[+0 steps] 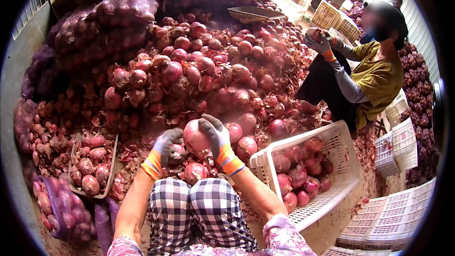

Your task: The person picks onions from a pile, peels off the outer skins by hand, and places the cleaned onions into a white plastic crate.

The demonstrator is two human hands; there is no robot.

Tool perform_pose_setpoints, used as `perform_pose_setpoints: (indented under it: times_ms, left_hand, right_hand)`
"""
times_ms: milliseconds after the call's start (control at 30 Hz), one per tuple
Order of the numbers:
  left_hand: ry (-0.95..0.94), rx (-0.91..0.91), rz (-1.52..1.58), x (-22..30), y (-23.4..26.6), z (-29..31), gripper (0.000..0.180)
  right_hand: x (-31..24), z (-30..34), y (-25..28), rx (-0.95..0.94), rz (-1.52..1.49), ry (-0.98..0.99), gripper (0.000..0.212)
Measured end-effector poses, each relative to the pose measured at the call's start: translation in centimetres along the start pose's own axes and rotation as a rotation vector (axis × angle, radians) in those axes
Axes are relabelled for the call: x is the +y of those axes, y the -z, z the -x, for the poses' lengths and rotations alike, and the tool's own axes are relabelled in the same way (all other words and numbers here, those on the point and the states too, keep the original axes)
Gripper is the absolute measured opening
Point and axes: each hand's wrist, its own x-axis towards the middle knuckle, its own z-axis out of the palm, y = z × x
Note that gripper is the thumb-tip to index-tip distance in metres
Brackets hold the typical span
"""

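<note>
A large red onion (pixel 195 138) is raised over my lap, in front of my knees. My right hand (pixel 214 136), in a grey glove with an orange cuff, grips it from the right. On its other side my left hand (pixel 165 148), gloved alike, has its fingers curled. A smaller red onion (pixel 177 153) shows at the left palm, partly covered by the fingers. Another onion (pixel 195 173) lies just below, near my knees. To the right of my right hand, several loose onions (pixel 246 148) rest at the front of the big pile (pixel 189 66).
At right, a white plastic crate (pixel 308 218) holds several onions. A tray of onions (pixel 112 170) and purple mesh bags (pixel 71 213) lie left. A metal scoop (pixel 253 15) rests on the pile. Another person (pixel 374 76) sits at right, holding an onion. White crates (pixel 379 218) stand lower right.
</note>
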Motion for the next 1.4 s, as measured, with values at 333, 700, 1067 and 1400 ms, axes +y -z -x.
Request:
perform_pose_setpoints:
  times_ms: [333, 700, 1067, 1400]
  left_hand:
    - [-0.076, -0.042, 0.593, -1.9, -0.3, -0.8, 0.028]
    - [-0.753, 0.143, -0.465, -1.9, -0.6, -3.9, 0.026]
    - [-0.357, 0.502, -0.004, -2.1, 2.7, -4.1, 0.031]
    - [-0.491, 0.159, 0.056, -4.2, -0.7, -3.2, 0.037]
  right_hand:
    - [5.3, -3.5, 0.7, -0.026, 0.492, 0.001, 0.017]
    - [5.0, -1.3, 0.9, -0.152, -0.521, -0.467, 0.040]
    - [3.9, -0.2, 2.2, -0.368, -0.685, -0.304, 0.057]
    - [2.7, -0.4, 0.6, -0.480, 0.031, 0.075, 0.051]
